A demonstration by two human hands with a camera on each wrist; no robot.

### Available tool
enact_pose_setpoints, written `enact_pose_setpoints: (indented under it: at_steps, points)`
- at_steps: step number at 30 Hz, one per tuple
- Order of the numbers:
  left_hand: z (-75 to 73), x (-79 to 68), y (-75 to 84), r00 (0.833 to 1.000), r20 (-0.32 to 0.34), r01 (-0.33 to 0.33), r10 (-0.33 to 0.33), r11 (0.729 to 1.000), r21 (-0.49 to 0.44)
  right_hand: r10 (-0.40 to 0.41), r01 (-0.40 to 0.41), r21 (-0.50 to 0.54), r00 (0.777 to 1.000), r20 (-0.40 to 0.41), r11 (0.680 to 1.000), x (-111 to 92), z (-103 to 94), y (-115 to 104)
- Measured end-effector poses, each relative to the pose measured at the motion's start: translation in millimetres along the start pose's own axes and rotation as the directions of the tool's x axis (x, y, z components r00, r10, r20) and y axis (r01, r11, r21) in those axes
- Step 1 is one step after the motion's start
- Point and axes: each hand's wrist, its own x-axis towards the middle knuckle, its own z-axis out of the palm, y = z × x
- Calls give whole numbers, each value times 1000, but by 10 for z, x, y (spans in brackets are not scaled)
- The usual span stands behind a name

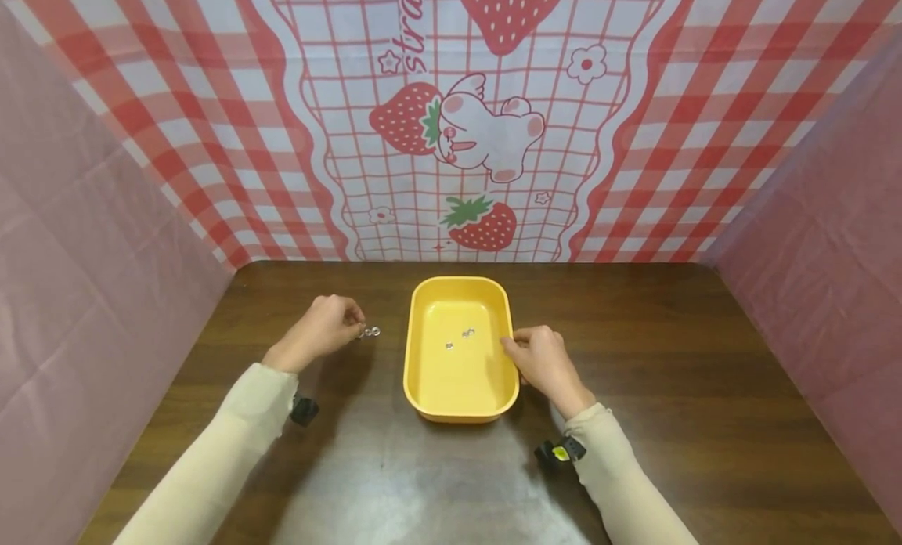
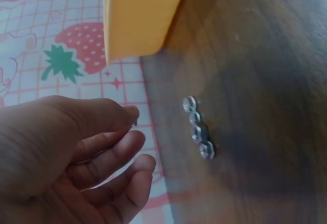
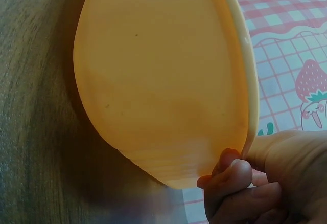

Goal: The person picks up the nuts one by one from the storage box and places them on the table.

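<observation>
Three shiny pieces (image 1: 449, 346): lying loose on the floor of the yellow tray (image 1: 461, 392), two close together, one a little apart.
Row of pieces (image 2: 198, 128): resting on the tabletop (image 1: 669, 349) to the left of the tray, apparently four, set end to end.
Left hand (image 1: 327, 326): near the row; thumb and fingers pinching a tiny glinting piece (image 2: 135, 123), mostly hidden.
Right hand (image 1: 546, 361): grasping the tray's right rim, fingers curled over the edge.
Drop risk: likely with so slight a hold on so small a piece; could bounce or roll off across the smooth tabletop.
Scatter risk: possible if brushed by the left hand's lower fingers, the row being loose.
Tray risk: could tilt or slide if pulled hard at one side, rolling loose pieces against the wall.
</observation>
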Motion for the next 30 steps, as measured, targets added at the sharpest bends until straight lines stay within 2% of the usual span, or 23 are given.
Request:
enact_pose_setpoints:
  at_steps: [15,30]
  points:
    - [127,-100,-306,999,14,43,-43,999,8,1,-1,1,1000,-6,1000,0,-1,-8]
    - [173,-137,-426,993,44,112,-114,993,41,30,-30,-7,999,11,1000,6,-5,-3]
